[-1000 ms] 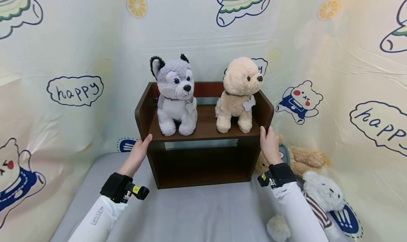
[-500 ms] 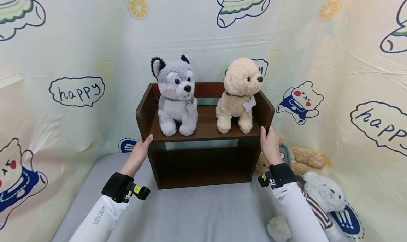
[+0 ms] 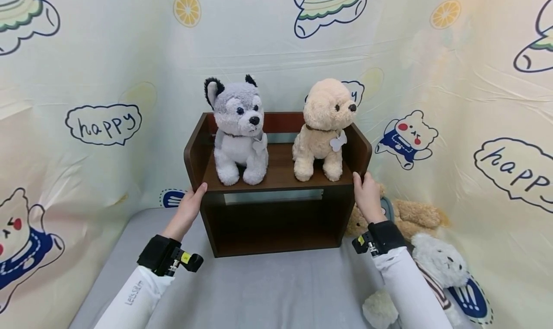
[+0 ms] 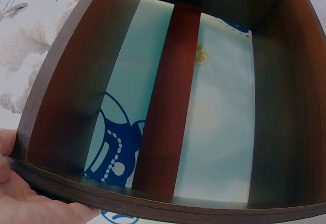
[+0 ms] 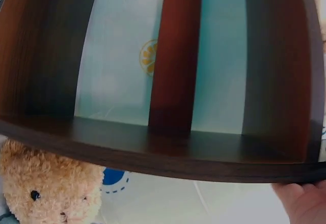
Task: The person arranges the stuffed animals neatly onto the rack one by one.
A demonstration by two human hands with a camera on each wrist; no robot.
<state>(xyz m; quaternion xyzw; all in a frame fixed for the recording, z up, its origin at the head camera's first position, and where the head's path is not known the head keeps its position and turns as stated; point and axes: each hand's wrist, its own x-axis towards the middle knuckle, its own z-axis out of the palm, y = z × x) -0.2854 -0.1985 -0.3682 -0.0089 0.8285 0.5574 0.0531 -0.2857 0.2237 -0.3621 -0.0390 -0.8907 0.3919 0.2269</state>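
Note:
A dark brown two-tier wooden shelf (image 3: 276, 187) stands on the grey surface in the head view. My left hand (image 3: 187, 209) grips its left side at the height of the middle board, thumb at the front edge; the left wrist view shows that hand (image 4: 30, 198) around the frame's corner. At the right side, my right hand (image 3: 367, 197) holds the same level, and the right wrist view shows only part of this hand (image 5: 305, 201) against the side panel. A grey-white plush husky (image 3: 239, 132) and a cream plush puppy (image 3: 324, 129) sit upright on the upper board, apart.
Right of the shelf lie a brown teddy bear (image 3: 414, 216) and a white plush bear (image 3: 440, 259) in a striped top, partly behind my right arm. A printed curtain (image 3: 276, 50) hangs behind the shelf. Grey cloth (image 3: 268, 290) covers the surface in front.
My right wrist has shifted slightly to the right, with the hand still at the shelf. The shelf, both plush dogs and my left hand have stayed in place.

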